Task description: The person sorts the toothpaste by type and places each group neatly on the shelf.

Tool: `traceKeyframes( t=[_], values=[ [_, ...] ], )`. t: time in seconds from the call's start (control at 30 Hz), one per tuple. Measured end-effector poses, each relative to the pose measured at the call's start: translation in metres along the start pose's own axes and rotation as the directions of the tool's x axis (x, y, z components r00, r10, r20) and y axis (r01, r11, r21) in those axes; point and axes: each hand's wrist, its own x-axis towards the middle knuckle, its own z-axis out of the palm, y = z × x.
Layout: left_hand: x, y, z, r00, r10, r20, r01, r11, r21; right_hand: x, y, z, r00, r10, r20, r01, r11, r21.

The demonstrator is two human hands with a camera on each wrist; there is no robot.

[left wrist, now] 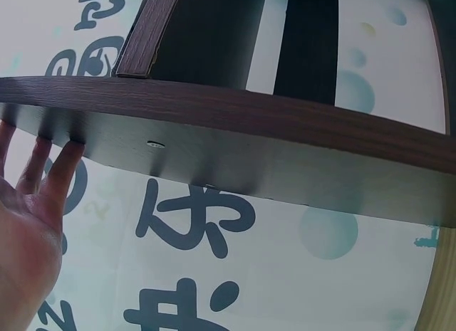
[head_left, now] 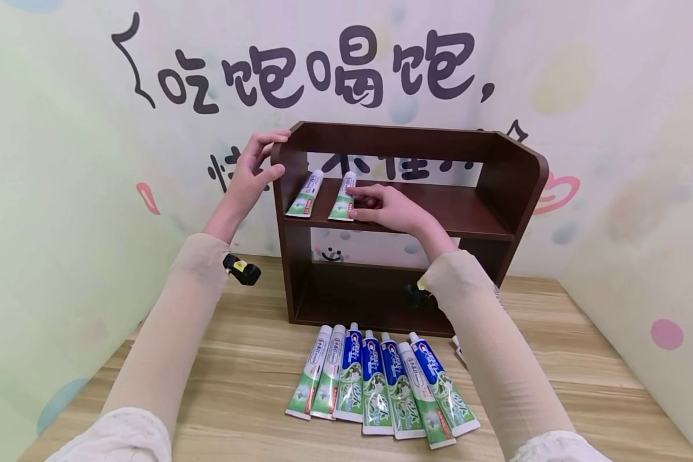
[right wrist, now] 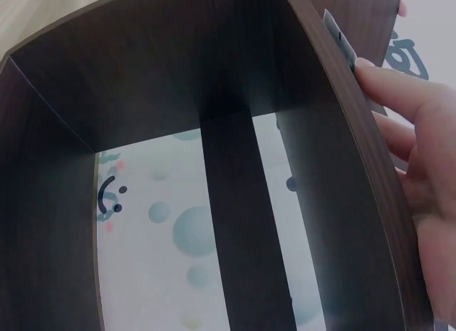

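A dark brown wooden shelf [head_left: 401, 226] with two levels stands against the wall. My left hand [head_left: 254, 168] touches its left side panel near the top; in the left wrist view, nearly straight fingertips [left wrist: 68, 156] meet the panel's outer face. On the upper level, my right hand [head_left: 389, 206] holds the right edge of a white-and-green toothpaste tube [head_left: 343, 200], with some fingers curled out of sight. The right wrist view shows the thumb at that tube's flat end [right wrist: 342, 45]. Another matching toothpaste tube [head_left: 306, 194] lies to its left, by the side panel.
Several toothpaste tubes, some white-and-green [head_left: 312, 372] and some blue-and-green [head_left: 375, 382], lie in a row on the wooden table [head_left: 231, 385] before the shelf. Another tube [head_left: 457, 346] is partly hidden by my right forearm. A lettered wall [head_left: 208, 38] stands behind.
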Motion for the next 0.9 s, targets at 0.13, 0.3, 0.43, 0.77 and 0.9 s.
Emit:
traceKeyframes(
  t=[0.13,0.3,0.43,0.77,0.9],
  values=[
    [0.0005,-0.0012,-0.0005,1.0,0.009,-0.002,-0.009,1.0,-0.001,-0.0013,-0.0011,0.0,1.0,0.002,0.006,-0.002,1.0,0.003],
    [0.001,-0.002,-0.0009,1.0,0.013,-0.005,-0.013,1.0,0.008,-0.0014,-0.0004,0.0002,1.0,0.0,0.011,0.0,1.0,-0.007],
    [0.0014,-0.0022,-0.001,1.0,0.011,-0.005,-0.011,1.0,0.017,-0.0012,0.0,0.0002,1.0,-0.001,0.011,0.001,1.0,-0.012],
    [0.0016,-0.0028,-0.001,1.0,0.014,-0.001,-0.014,1.0,0.017,-0.0005,0.0018,0.0005,1.0,0.004,0.01,-0.004,1.0,-0.006],
    [0.0013,-0.002,-0.0011,1.0,0.02,-0.002,-0.02,1.0,0.009,-0.0007,0.0016,0.0003,1.0,0.005,0.013,-0.005,1.0,-0.002]
  ],
)
